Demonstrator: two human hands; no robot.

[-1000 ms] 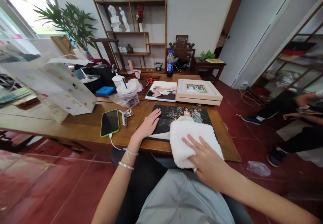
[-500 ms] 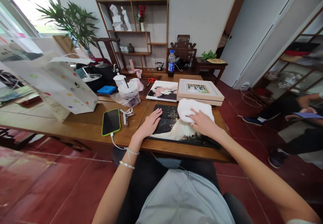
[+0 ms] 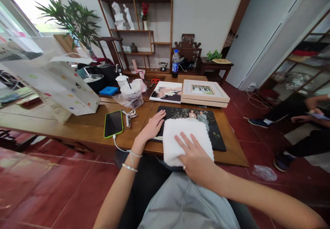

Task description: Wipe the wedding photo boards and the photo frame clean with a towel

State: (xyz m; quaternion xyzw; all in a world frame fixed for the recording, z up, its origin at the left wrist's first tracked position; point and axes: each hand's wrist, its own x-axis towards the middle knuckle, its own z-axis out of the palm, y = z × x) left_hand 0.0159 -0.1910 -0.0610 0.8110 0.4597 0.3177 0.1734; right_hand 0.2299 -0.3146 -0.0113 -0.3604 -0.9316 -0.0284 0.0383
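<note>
A dark photo panel showing a couple in wedding clothes lies flat on the wooden table in front of me. My left hand rests on its left edge, fingers stretched out and holding nothing. A folded white fluffy cloth covers the panel's lower middle and reaches over the table's front edge. My right hand has hold of this cloth, its fingers spread over the top and pressing down. The cloth and hand hide part of the picture.
Behind the panel lie a white photo print and stacked pale frames. Left are a charging phone, a silvery clip, a plastic-wrapped cup and a paper bag. A bottle stands behind. Another person sits right.
My right hand has drawn the white cloth toward me and to the left, from the panel's far right to its near edge. The pictured couple now shows. My left hand stays put.
</note>
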